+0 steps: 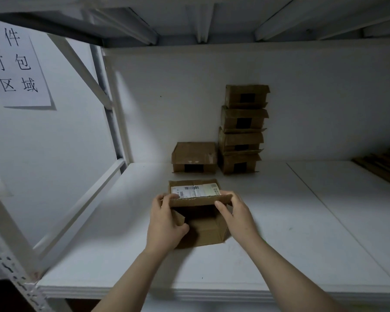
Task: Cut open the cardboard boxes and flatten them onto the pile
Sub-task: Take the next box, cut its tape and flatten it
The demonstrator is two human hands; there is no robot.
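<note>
A small brown cardboard box (200, 230) lies on the white shelf (279, 233), its open end facing me and a white shipping label (195, 191) on its top. My left hand (166, 224) grips the box's left side, thumb inside against a side flap. My right hand (238, 213) holds the top flap at the right, thumb under its edge. Behind it a single closed box (194, 156) stands by the back wall, and beside that a stack of several boxes (242, 129) with dark tape on their fronts.
White shelf uprights and a diagonal brace (81, 212) run along the left. A paper sign (14, 64) hangs on the left wall. Flat brown cardboard pieces (385, 165) lie at the far right edge. The upper shelf's underside (200, 19) hangs low overhead.
</note>
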